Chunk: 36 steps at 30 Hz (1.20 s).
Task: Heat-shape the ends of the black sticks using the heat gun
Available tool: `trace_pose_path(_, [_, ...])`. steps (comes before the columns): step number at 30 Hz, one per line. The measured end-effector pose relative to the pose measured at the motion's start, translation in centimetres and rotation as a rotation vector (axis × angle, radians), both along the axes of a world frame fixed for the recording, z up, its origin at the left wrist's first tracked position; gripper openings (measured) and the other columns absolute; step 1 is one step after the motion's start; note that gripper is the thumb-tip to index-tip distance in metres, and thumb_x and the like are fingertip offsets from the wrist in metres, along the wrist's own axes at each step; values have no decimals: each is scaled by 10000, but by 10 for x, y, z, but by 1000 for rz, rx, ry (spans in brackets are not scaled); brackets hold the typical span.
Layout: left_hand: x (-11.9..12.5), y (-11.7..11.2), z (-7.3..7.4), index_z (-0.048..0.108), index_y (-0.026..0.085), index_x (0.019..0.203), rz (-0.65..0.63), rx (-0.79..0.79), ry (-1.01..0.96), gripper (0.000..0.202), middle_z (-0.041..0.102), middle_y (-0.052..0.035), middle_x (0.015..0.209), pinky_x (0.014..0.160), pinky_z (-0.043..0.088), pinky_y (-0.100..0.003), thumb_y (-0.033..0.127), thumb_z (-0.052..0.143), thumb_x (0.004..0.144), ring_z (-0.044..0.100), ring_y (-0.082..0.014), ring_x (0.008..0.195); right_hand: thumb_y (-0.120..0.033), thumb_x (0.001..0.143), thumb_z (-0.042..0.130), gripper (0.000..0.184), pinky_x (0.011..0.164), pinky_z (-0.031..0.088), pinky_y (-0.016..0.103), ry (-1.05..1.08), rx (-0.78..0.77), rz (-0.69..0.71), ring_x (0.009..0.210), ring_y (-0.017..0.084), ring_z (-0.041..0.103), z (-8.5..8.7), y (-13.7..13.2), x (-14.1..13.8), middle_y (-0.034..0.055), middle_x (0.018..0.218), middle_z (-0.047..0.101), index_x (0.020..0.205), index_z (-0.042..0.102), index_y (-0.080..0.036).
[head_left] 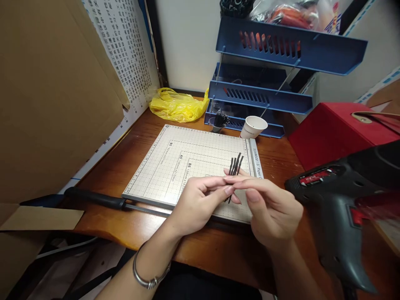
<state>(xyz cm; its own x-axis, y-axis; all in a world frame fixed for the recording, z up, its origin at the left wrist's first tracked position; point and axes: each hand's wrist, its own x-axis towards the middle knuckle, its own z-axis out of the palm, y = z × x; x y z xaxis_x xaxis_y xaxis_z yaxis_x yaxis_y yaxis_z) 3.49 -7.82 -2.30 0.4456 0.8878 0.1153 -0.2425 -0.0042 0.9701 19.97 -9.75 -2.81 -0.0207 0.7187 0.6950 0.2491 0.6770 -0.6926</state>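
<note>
A small bundle of thin black wavy strips (235, 165) stands nearly upright above the paper cutter (150, 166). My left hand (198, 204) is closed, pinching the strips near their lower part between thumb and fingers. My right hand (273, 208) meets it there, its fingers lying in front of and behind the bundle while its thumb stays apart. The fingers cover the middle of the strips; their upper ends stick out above and a short piece shows below. What exactly the strips are I cannot make out.
Behind the cutter stand a white paper cup (253, 126) and a small holder of black strips (220, 121). A yellow plastic bag (178, 106) and blue tiered tray (290, 41) are at the back. A power drill (337, 216) and red box (331, 133) occupy the right; the cutter's black handle (95, 199) extends left.
</note>
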Motion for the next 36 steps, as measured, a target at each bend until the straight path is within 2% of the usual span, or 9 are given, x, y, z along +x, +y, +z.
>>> trace_pose_path(4, [1, 0, 4, 814, 157, 837, 47, -45, 31, 223, 782, -38, 818, 844, 548, -238, 255, 677, 983, 717, -156, 835, -171, 1001, 578, 209, 928, 620, 421, 155, 35, -144, 924, 215, 769, 0, 3, 0, 22, 913, 794, 948, 775, -217])
trace_pose_path(7, [1, 1, 5, 826, 164, 893, 76, -64, 17, 181, 787, -33, 817, 806, 558, -219, 249, 689, 974, 722, -147, 814, -200, 1006, 578, 248, 769, 569, 359, 138, 41, -204, 778, 184, 696, 1, 5, 2, 19, 759, 727, 818, 738, -215])
trace_pose_path(9, [1, 1, 4, 834, 168, 954, 87, -63, 8, 150, 786, -27, 800, 798, 559, -208, 244, 705, 965, 723, -140, 804, -208, 1006, 583, 249, 738, 531, 336, 98, 6, -194, 752, 170, 653, 1, 5, 3, 16, 728, 699, 795, 714, -212])
trace_pose_path(17, [0, -1, 1, 836, 174, 954, 59, -59, 7, 135, 802, -26, 829, 799, 557, -196, 251, 725, 957, 723, -131, 803, -238, 1016, 601, 204, 728, 502, 264, 40, -155, -162, 781, 123, 664, 4, 0, 3, -22, 788, 711, 831, 685, -225])
trace_pose_path(20, [0, -2, 0, 839, 187, 1014, 48, -57, -8, 137, 807, -26, 837, 817, 562, -209, 248, 736, 947, 730, -139, 823, -257, 1010, 620, 222, 765, 487, 262, -10, -184, -129, 808, 119, 635, 4, 0, 2, -29, 781, 689, 794, 664, -229])
trace_pose_path(23, [1, -3, 0, 839, 188, 987, 40, -51, -6, 126, 808, -27, 844, 824, 558, -207, 244, 734, 944, 724, -135, 827, -270, 1016, 612, 233, 776, 475, 269, -11, -205, -117, 813, 118, 619, 4, 0, 2, -30, 786, 673, 791, 656, -232])
trace_pose_path(29, [2, -3, 2, 793, 156, 834, 74, -95, 59, 177, 779, -24, 834, 565, 490, -160, 253, 706, 954, 580, -67, 570, -267, 1014, 614, 196, 768, 464, 295, -11, -206, -127, 817, 129, 610, 2, 0, 3, -30, 810, 677, 822, 639, -236])
trace_pose_path(33, [3, -3, 2, 810, 162, 898, 111, -93, 44, 156, 771, -19, 843, 664, 545, -160, 238, 691, 966, 656, -74, 630, -268, 1016, 606, 223, 761, 458, 318, -30, -172, -135, 814, 147, 584, 0, 2, 5, -17, 790, 658, 799, 648, -233])
trace_pose_path(36, [4, -3, 2, 828, 176, 995, 132, -128, 9, 151, 771, -14, 834, 673, 571, -159, 249, 700, 962, 708, -88, 648, -267, 1022, 592, 237, 764, 459, 333, -19, -166, -146, 796, 153, 579, -1, 2, 5, -7, 772, 629, 797, 656, -226])
